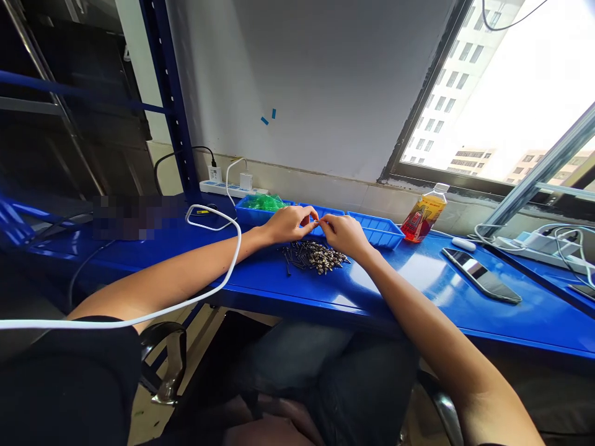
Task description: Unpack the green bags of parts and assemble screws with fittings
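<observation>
My left hand (289, 224) and my right hand (346, 235) meet fingertip to fingertip above the table. Both pinch at a tiny piece between them, too small to name. Just below lies a heap of small shiny metal pieces (323, 259), brass and silver in tone. Dark screws (297, 255) lie loose along its left side. Behind my hands stands a row of blue plastic bins: the left bin (248, 215) holds green plastic material (263, 202), the middle bin (320, 210) is partly covered by my hands, and the right bin (379, 232) sits beyond my right hand.
A drink bottle (424, 214) stands right of the bins on the blue table (260, 288). Farther right lie a phone (481, 274) and a power strip (542, 244) with cables. A white cable (239, 241) loops across my left arm. Another power strip (232, 188) lies by the wall.
</observation>
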Motion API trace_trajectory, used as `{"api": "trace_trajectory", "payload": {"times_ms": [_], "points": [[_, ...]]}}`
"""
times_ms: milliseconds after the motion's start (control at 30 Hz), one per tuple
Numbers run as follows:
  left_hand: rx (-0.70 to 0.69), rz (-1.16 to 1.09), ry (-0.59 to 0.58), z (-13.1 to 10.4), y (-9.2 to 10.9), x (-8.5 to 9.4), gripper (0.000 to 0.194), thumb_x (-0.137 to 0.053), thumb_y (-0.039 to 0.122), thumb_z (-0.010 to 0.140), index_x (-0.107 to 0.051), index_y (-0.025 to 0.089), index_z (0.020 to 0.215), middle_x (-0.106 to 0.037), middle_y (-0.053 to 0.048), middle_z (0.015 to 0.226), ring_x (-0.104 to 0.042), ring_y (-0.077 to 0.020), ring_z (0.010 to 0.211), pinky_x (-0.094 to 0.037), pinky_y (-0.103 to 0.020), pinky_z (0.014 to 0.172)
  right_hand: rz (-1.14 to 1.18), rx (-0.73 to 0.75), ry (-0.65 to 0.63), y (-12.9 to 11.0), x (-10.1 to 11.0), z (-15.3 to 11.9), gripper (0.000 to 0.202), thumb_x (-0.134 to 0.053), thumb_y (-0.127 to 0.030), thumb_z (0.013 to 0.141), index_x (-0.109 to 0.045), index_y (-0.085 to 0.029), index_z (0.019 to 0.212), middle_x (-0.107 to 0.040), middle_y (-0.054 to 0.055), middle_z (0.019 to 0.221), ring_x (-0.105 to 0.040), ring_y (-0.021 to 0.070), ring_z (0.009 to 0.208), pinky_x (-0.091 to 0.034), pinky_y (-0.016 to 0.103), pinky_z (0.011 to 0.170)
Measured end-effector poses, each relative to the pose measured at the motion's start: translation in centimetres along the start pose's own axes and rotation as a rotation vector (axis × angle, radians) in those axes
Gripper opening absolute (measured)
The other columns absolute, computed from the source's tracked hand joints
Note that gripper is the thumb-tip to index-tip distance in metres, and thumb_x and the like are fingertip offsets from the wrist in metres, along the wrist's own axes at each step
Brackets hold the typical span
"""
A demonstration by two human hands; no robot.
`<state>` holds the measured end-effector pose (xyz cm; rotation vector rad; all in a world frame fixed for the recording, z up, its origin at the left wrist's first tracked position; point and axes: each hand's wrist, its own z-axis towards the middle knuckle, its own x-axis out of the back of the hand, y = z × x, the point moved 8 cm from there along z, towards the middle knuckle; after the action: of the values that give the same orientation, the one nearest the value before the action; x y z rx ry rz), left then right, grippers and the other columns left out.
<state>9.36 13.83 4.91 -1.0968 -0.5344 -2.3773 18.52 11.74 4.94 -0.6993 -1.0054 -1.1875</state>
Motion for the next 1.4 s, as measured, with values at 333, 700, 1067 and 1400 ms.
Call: {"api": "trace_trajectory", "payload": {"times_ms": [333,700,1067,1400], "points": [[0.013,-0.016,0.015,-0.2,0.0,-0.3,0.016,-0.053,0.029,0.082,-0.056,0.015,0.091,-0.062,0.0,0.069,-0.057,-0.0128,0.061,-0.039,-0.023,0.058,0.08,-0.031,0.067,0.2,0.7,0.0,0.028,-0.042,-0.029,0.088,-0.058,-0.024,0.111,-0.07,0.002,0.077,-0.063,0.0184,0.074,-0.031,0.024,0.057],[0.013,0.004,-0.005,-0.3,0.1,-0.7,0.019,-0.052,0.024,0.082,-0.056,0.014,0.097,-0.063,-0.002,0.072,-0.056,-0.0133,0.062,-0.038,-0.023,0.058,0.012,-0.004,-0.006,0.1,-0.3,0.1,0.025,-0.036,-0.026,0.091,-0.058,-0.019,0.102,-0.07,0.006,0.087,-0.063,0.0215,0.081,-0.031,0.025,0.057],[0.024,0.019,-0.085,-0.3,0.2,-0.9,0.025,-0.041,0.028,0.087,-0.06,0.015,0.097,-0.064,-0.002,0.068,-0.056,-0.014,0.059,-0.036,-0.023,0.056,0.019,0.004,-0.003,0.1,-0.5,0.2,0.023,-0.035,-0.025,0.092,-0.053,-0.018,0.105,-0.069,0.007,0.088,-0.063,0.022,0.082,-0.03,0.025,0.057],[0.053,-0.005,-0.058,-0.3,0.0,-0.9,0.015,-0.047,0.022,0.081,-0.057,0.015,0.09,-0.062,-0.001,0.066,-0.055,-0.0123,0.057,-0.037,-0.023,0.056,0.04,0.03,0.007,-0.2,-0.3,0.2,0.024,-0.037,-0.027,0.09,-0.058,-0.02,0.099,-0.069,0.005,0.085,-0.062,0.0193,0.077,-0.029,0.025,0.055]]}}
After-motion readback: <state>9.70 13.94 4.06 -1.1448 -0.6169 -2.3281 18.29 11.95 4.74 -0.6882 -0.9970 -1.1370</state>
